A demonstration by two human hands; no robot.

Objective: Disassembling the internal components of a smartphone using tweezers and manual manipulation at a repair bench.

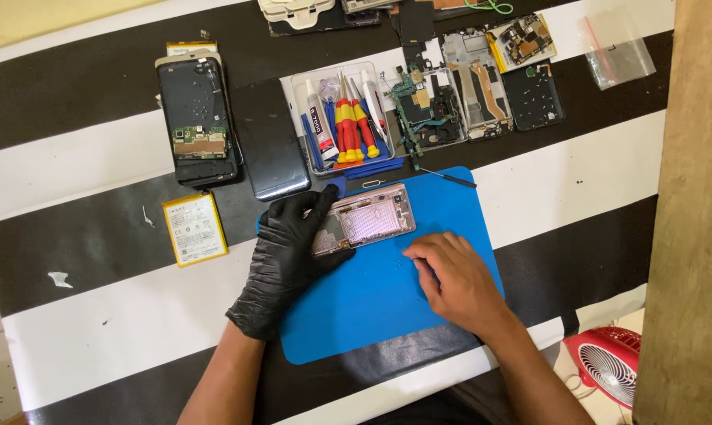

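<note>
My left hand (286, 253), in a black glove, lies on the left end of the opened phone (365, 221), thumb up along its top edge and fingers curled over the near corner, so it is grasping the phone and pinning it flat. The phone sits back-open on the upper left part of the blue mat (387, 303), its pinkish frame and inner plate showing. My right hand (453, 277) is bare and rests palm down on the mat just right of the phone, not touching it; the fingers are bent inward with the tips pressed to the mat (whether they pinch something small, I cannot tell).

The mat lies on a table (80, 165) covered in broad black and white stripes. Just above the mat stands a clear tray (342, 120) of red-and-yellow screwdrivers, a glue tube and blue pry tools. A thin black tool (447, 178) lies across the mat's upper right corner. Left of the tray are a dark phone (272, 139) and another opened one (198, 120) with its board exposed; a yellow-edged battery (194, 228) lies near my left hand. Stripped frames and boards (474, 83) spread to the upper right, beside a clear bag (619, 49). A red fan (612, 371) sits at the lower right, by a wooden post (690, 212).
</note>
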